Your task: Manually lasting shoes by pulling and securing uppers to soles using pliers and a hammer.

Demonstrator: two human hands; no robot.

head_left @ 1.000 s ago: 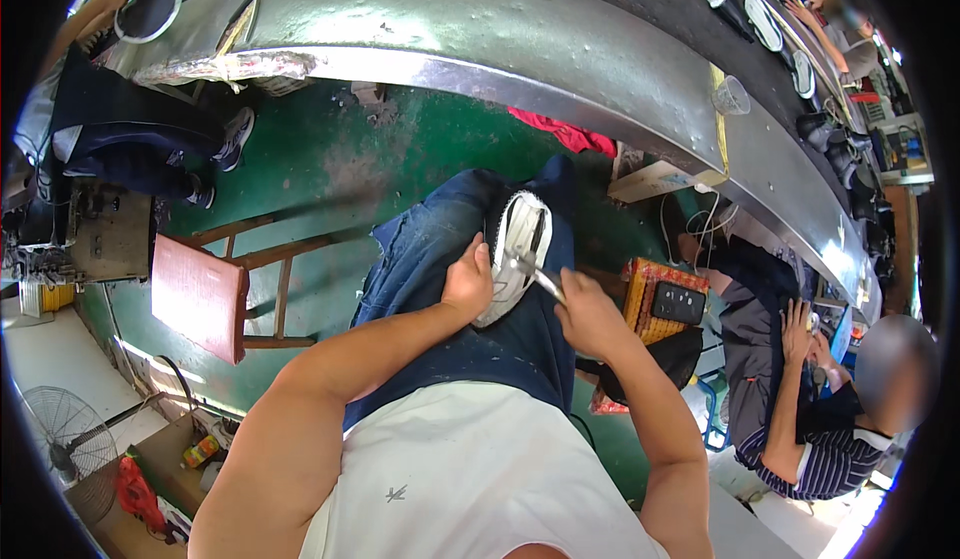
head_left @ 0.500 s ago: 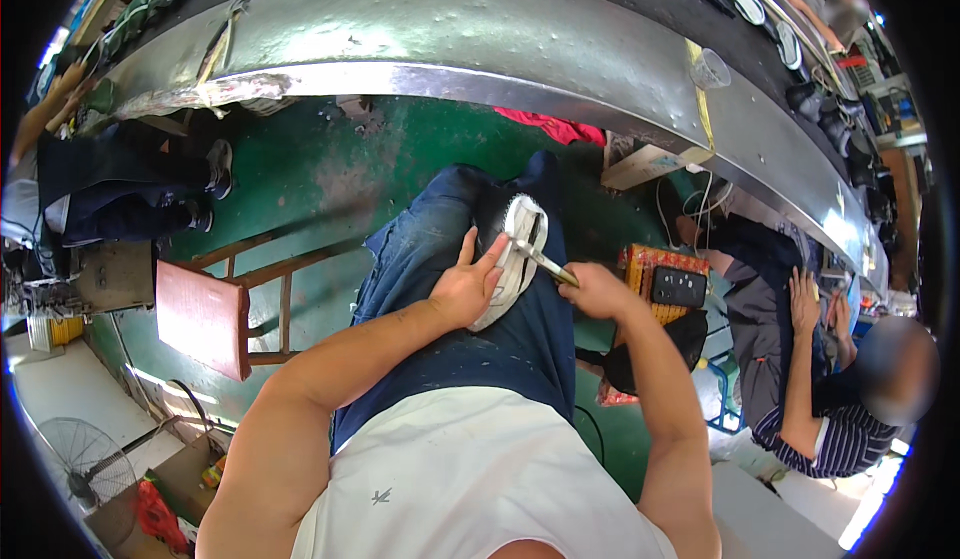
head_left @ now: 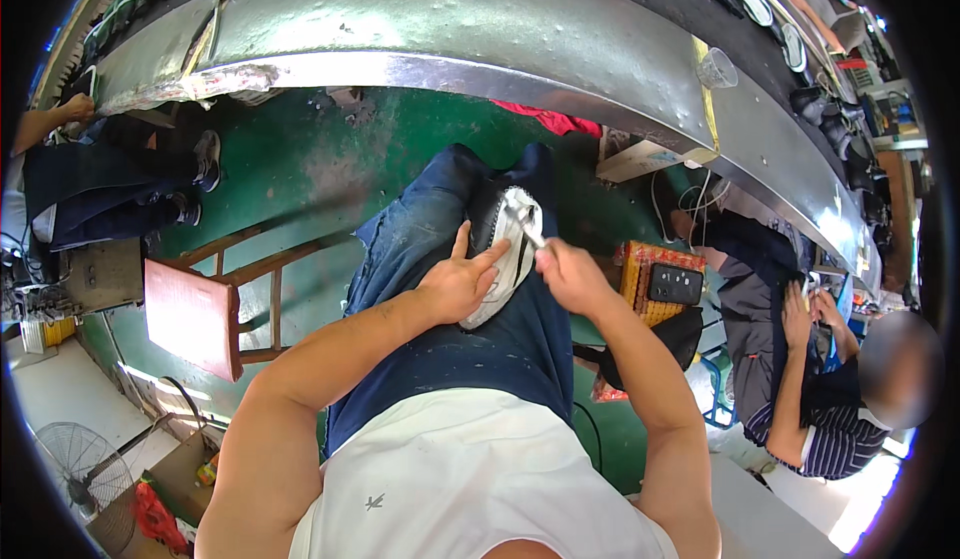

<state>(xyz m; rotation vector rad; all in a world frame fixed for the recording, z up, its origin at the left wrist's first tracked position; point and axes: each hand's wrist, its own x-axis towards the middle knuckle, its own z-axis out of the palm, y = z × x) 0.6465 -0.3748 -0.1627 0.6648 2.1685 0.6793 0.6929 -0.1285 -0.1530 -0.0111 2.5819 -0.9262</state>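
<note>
A white shoe (head_left: 500, 281) with dark parts lies along my lap, its toe pointing away from me. My left hand (head_left: 459, 288) steadies it from the left side. The thumb and index finger are stretched out, and the other fingers bend against the shoe. In my closed right hand (head_left: 575, 279) is a hammer (head_left: 527, 227) with a pale metal shaft. Its head, smeared by motion, is over the front part of the shoe. Dark blue cloth (head_left: 410, 239) covers my legs under the shoe.
A long metal-edged bench (head_left: 400, 29) curves across the far side. At left are a brown-seated stool (head_left: 193, 317) and another person's legs (head_left: 110, 184). To the right, a black case (head_left: 675, 285) rests on a woven seat, near a seated co-worker (head_left: 820, 399). A fan (head_left: 85, 474) stands lower left.
The hammer has swung up and leftward, its head now farther toward the shoe's toe. My right hand has shifted slightly left and up. My left hand stays on the shoe.
</note>
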